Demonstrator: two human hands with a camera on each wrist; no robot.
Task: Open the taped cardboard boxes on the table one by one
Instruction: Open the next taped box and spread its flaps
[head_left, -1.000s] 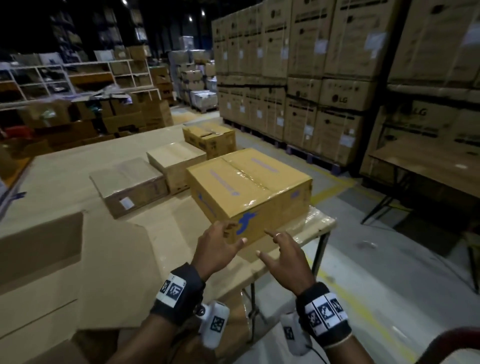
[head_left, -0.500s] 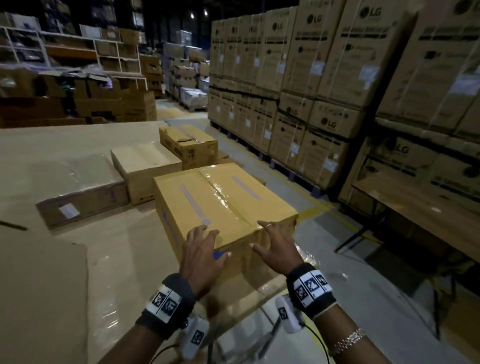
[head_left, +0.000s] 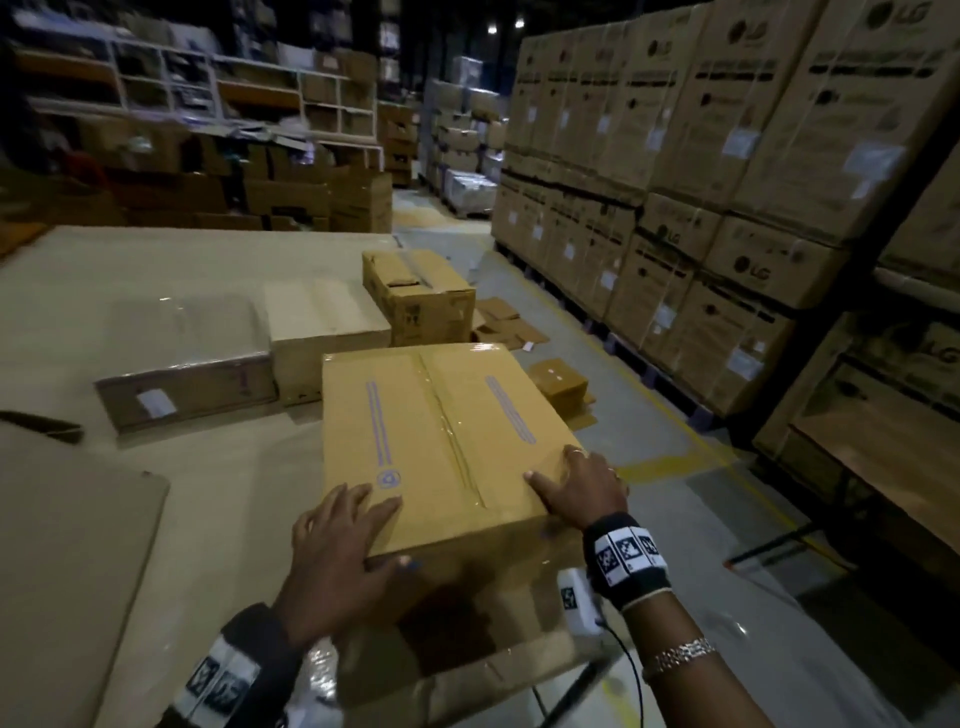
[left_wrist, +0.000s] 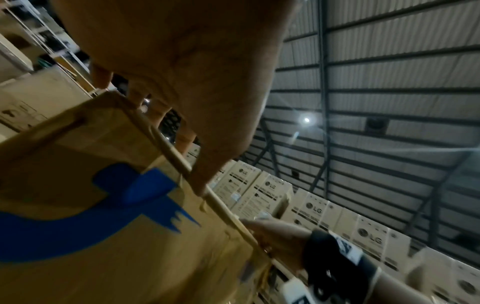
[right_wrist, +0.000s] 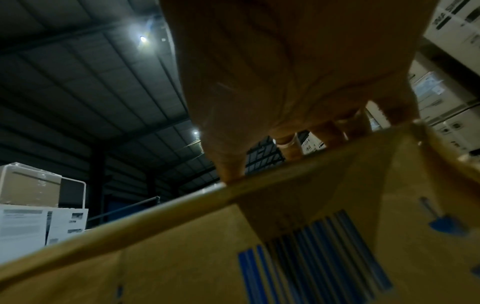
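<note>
A dim warehouse, walls of stacked LG cartons (head_left: 675, 156) on the right, and a long table (head_left: 156, 270) covered in cardboard sheeting. At its near corner sits the taped box (head_left: 441, 441), clear tape running down the top seam, still sealed. The left hand (head_left: 337, 551) lies on the near left corner, fingers spread flat on top, thumb down the front face. The right hand (head_left: 576, 488) rests on the near right corner, fingers straight, reaching over the side edge. Behind are a flat wrapped box (head_left: 182, 364), a pale box (head_left: 322, 332) and a brown box (head_left: 421, 296).
</note>
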